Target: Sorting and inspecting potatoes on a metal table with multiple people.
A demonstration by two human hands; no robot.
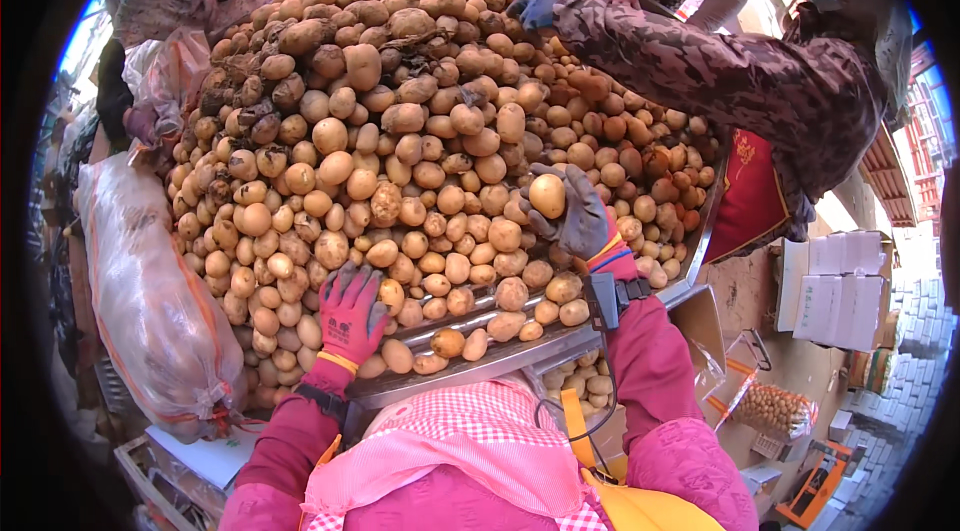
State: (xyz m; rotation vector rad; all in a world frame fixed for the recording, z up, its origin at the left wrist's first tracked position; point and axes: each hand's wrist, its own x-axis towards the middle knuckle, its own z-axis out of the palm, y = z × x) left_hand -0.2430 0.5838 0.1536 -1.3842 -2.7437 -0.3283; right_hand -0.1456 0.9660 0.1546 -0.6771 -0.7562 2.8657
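A large heap of potatoes (420, 175) fills a metal-edged table in front of me. My left hand (347, 317), in a red and grey work glove, lies palm down on potatoes at the heap's near edge, fingers extended. Whatever is under its palm is hidden. Turned palm up, my right hand (583, 222) in a grey-palmed glove holds a single smooth yellow potato (547, 196) in its fingers above the heap. Between my hands, several potatoes sit on metal bars by the table's front rim (480, 364).
A tied clear plastic sack (154, 291) lies at left. An open cardboard box (596, 385) with potatoes stands below the rim. At right, a camouflage sleeve (690, 73) and blue-gloved hand (534, 11) reach over the heap. A filled net bag (774, 409) and white boxes (840, 291) are farther right.
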